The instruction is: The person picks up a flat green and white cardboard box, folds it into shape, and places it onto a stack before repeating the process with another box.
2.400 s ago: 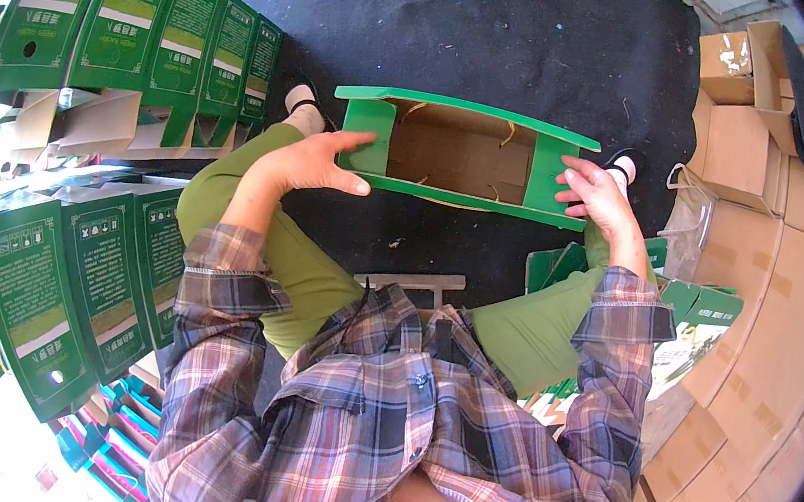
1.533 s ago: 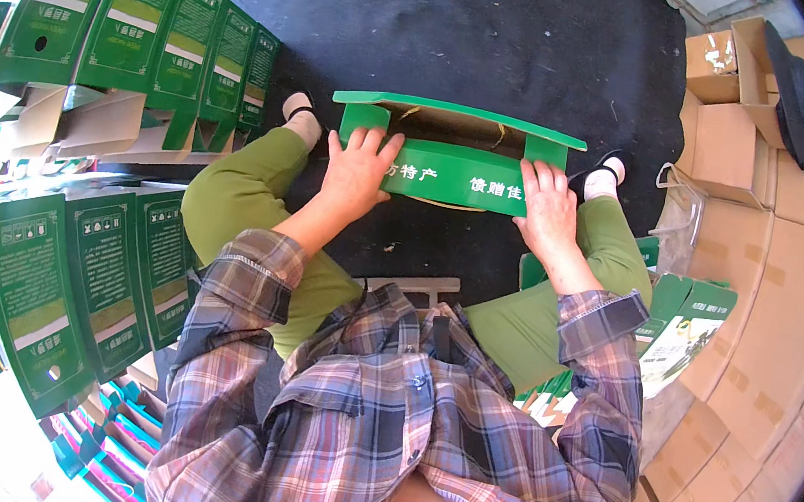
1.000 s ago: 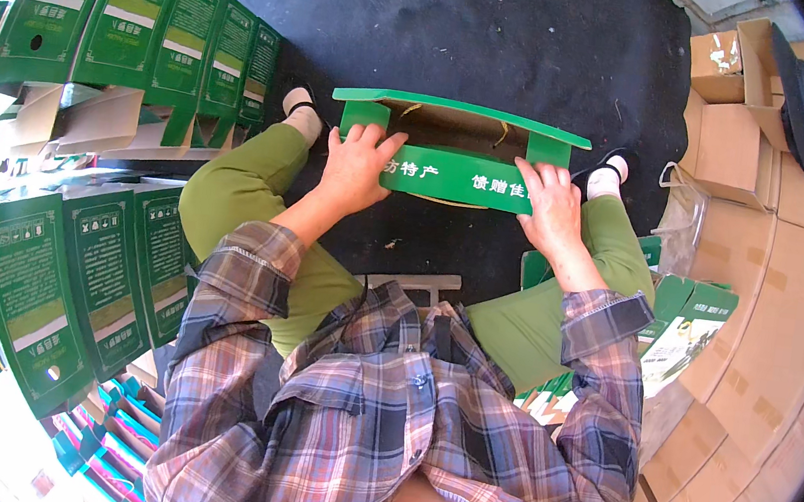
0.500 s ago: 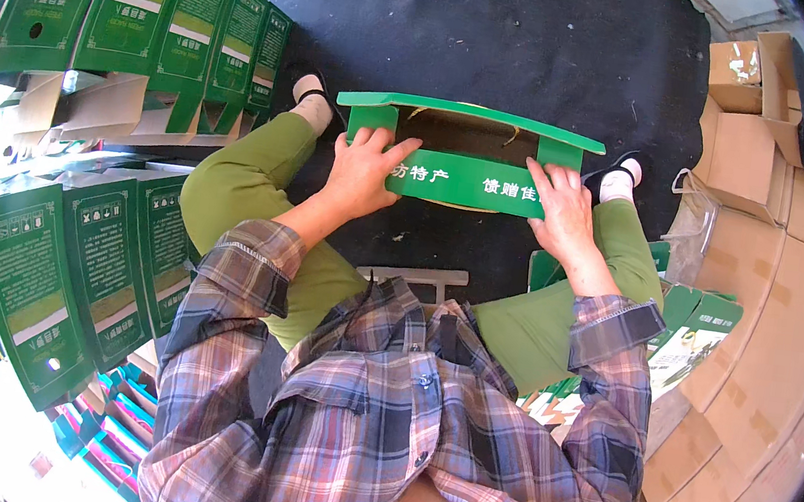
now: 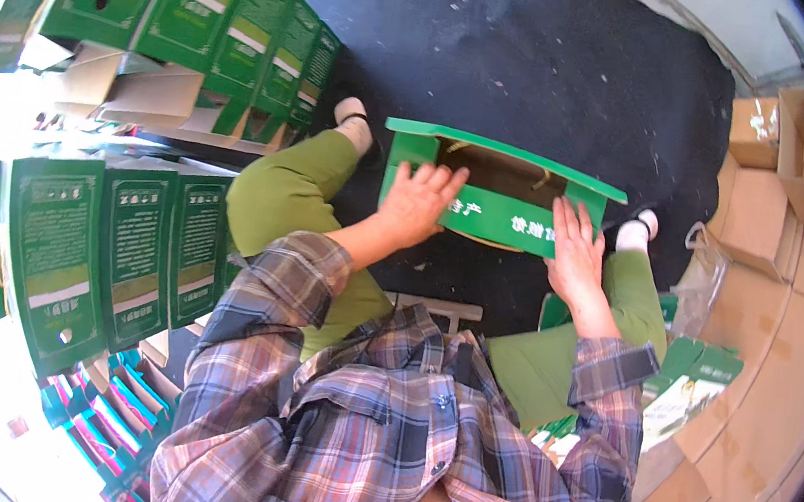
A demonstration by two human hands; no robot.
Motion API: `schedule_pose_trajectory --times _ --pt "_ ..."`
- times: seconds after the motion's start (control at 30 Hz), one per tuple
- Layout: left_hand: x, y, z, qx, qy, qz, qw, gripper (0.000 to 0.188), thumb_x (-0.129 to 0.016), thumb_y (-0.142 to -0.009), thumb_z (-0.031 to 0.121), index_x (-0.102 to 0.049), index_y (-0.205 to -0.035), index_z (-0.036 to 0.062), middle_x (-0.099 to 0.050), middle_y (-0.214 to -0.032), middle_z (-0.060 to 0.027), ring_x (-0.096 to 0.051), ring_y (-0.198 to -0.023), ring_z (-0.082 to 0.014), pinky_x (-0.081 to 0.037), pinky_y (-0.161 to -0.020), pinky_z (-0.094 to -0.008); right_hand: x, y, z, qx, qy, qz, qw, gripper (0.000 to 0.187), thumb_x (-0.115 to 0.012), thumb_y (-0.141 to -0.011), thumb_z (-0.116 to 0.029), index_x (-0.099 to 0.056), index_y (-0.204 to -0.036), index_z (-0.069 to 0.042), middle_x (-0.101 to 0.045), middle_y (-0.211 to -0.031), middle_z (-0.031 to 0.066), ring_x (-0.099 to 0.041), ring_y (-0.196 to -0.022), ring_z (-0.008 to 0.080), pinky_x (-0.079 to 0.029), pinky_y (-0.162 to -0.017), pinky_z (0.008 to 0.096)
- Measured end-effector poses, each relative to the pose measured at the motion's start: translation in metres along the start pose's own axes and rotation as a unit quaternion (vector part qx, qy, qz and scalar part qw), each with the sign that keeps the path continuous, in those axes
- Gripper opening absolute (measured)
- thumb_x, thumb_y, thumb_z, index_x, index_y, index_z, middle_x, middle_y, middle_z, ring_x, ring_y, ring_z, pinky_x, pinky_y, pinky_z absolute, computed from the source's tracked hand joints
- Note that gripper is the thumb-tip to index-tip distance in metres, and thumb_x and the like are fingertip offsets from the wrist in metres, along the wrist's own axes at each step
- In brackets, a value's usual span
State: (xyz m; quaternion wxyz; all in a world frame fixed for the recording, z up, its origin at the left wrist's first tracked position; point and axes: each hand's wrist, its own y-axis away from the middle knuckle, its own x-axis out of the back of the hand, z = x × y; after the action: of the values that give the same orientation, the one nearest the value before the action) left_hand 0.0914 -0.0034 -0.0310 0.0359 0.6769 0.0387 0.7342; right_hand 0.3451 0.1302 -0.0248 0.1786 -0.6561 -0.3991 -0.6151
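Note:
In front of me, between my lower legs, is a green carton (image 5: 496,224) with white print on its near panel. Its top is open onto a brown inside. A green flap (image 5: 510,151) stands along the far edge, and a tan cord (image 5: 542,180) shows in the opening. My left hand (image 5: 415,208) lies on the left part of the near panel, fingers stretched over its upper edge. At the panel's right end my right hand (image 5: 577,257) rests with straight fingers, pressed flat against it. The carton's underside is hidden.
Rows of upright green cartons (image 5: 50,253) stand at my left, with blue and pink boxes (image 5: 116,417) below them. Brown cardboard boxes (image 5: 757,219) line the right side, near a clear plastic bag (image 5: 700,278). Black sheeting (image 5: 507,53) covers the floor.
The view has turned, so the carton and my hands appear farther right and lower, with the carton slanting down to the right. My left fingers lie flatter along the panel's edge.

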Motion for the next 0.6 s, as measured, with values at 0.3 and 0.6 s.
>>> schedule_pose_trajectory --times 0.3,0.6 --pt "0.002 -0.005 -0.007 -0.032 0.113 -0.001 0.993 0.083 -0.078 -0.064 0.036 -0.044 -0.132 0.0017 -0.052 -0.109 -0.011 -0.05 -0.105 -0.0281 -0.04 -0.087 -0.0431 0.012 -0.009 0.005 -0.054 -0.005 0.052 0.997 0.085 -0.073 -0.071 -0.003 -0.031 -0.145 -0.012 -0.025 -0.152 0.0104 -0.022 -0.14 0.0337 -0.031 -0.106 0.0507" --pt "0.002 -0.013 -0.015 0.1 0.301 -0.023 0.948 0.079 -0.075 -0.066 0.045 -0.051 -0.122 -0.0041 -0.052 -0.111 -0.0208 -0.05 -0.109 -0.0362 -0.042 -0.093 -0.0441 -0.003 -0.025 0.065 -0.08 -0.183 0.265 0.943 0.069 -0.061 -0.081 -0.006 -0.033 -0.144 -0.006 -0.028 -0.148 0.0243 -0.029 -0.136 0.0384 -0.022 -0.113 0.043"
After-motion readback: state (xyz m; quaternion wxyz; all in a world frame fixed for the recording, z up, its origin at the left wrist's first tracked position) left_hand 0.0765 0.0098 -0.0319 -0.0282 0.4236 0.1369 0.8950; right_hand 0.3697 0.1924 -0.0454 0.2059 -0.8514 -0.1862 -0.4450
